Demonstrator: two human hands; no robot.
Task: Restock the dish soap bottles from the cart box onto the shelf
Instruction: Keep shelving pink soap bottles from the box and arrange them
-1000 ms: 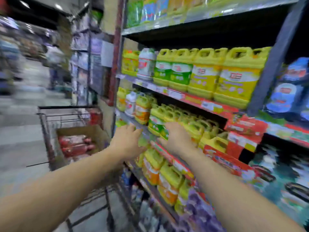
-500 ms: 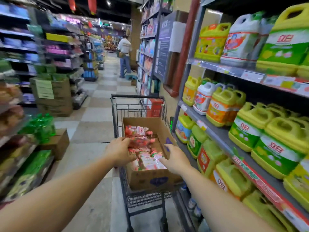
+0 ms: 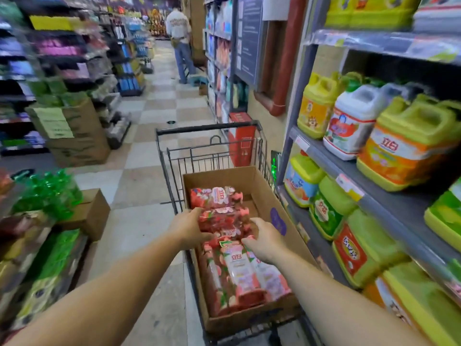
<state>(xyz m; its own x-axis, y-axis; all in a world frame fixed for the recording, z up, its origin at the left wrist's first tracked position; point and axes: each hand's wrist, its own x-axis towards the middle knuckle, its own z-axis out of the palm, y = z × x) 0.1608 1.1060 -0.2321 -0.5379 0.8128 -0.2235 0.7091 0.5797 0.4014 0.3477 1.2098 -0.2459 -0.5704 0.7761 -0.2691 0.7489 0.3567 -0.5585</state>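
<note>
While the left hand (image 3: pixel 190 227) and right hand (image 3: pixel 262 239) curl round a red bottle (image 3: pixel 223 218) in the box (image 3: pixel 259 186), its glossy, likely slippery, fairly heavy body is best gripped mid-length between the fingers.

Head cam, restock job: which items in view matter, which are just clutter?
Job:
- red-pink dish soap bottles
- brown cardboard box
- black wire cart
- grey metal shelf
- left hand
- right hand

Clutter:
- yellow-green jugs
- green bottle pack
- stacked floor cartons

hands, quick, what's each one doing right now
Left hand: grips the left side of a red soap pack in the cart box.
Right hand: grips its right side.
</note>
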